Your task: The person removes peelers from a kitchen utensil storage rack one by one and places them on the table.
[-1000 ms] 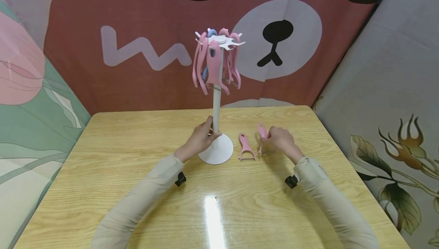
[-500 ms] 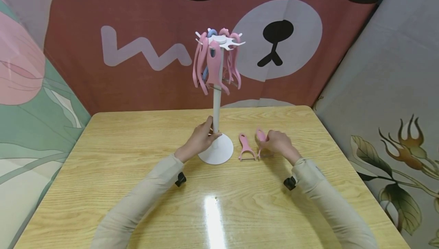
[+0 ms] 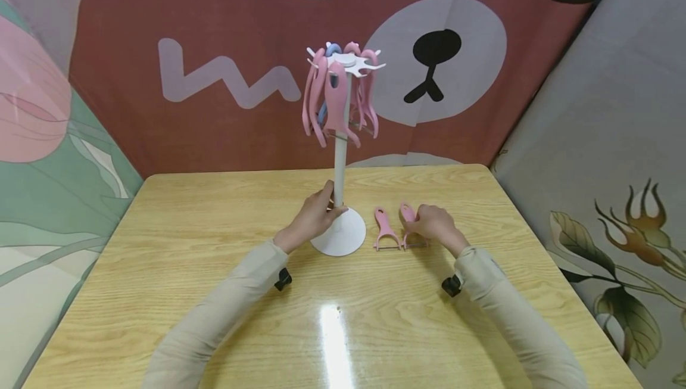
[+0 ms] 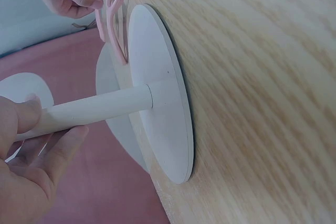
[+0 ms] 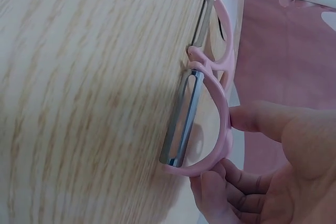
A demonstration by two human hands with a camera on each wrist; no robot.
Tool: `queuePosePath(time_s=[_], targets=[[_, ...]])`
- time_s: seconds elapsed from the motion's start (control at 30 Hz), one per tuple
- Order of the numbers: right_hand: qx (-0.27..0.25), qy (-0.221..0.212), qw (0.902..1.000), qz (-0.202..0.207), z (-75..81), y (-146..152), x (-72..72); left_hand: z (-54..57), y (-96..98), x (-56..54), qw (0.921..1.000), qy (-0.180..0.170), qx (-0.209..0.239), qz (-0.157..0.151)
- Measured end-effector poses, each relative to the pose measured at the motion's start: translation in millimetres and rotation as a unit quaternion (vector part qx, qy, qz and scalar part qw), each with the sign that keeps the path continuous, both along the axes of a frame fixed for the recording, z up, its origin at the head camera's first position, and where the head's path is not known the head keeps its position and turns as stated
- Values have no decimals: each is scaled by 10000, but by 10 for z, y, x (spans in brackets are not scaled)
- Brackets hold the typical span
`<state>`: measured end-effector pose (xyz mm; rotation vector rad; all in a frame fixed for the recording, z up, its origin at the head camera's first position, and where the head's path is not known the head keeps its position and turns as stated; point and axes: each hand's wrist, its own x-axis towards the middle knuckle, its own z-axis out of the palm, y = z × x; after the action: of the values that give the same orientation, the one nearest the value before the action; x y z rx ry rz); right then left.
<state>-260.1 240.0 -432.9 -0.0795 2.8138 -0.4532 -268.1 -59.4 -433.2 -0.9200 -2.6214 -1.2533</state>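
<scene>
My left hand (image 3: 311,217) grips the white pole (image 4: 97,109) of a stand low down, just above its round white base (image 4: 160,98). In my right hand (image 3: 436,222) a pink peeler (image 5: 223,129) is pinched between thumb and fingers, its metal blade (image 5: 182,119) down at the table. Beside it, on the side toward the stand, a second pink peeler (image 3: 383,226) lies on the wood, its head close to the held one. Several pink peelers (image 3: 336,100) and a blue one (image 3: 333,49) hang from the hooks of the white rack top (image 3: 349,62).
The wooden table (image 3: 225,210) reaches back to a red cloth (image 3: 225,133) with a printed animal face. A grey floral cloth (image 3: 584,156) borders the right side, and a green and pink one (image 3: 48,198) the left.
My right hand has lowered the pink peeler and brought it slightly nearer, alongside the one on the table. The left hand has kept its hold on the pole.
</scene>
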Motion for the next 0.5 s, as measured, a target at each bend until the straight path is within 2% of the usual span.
queuePosePath(time_s=[0.5], targets=[[11, -138, 9999, -55, -52, 19, -7, -13, 2, 3, 10000, 24, 22, -3]])
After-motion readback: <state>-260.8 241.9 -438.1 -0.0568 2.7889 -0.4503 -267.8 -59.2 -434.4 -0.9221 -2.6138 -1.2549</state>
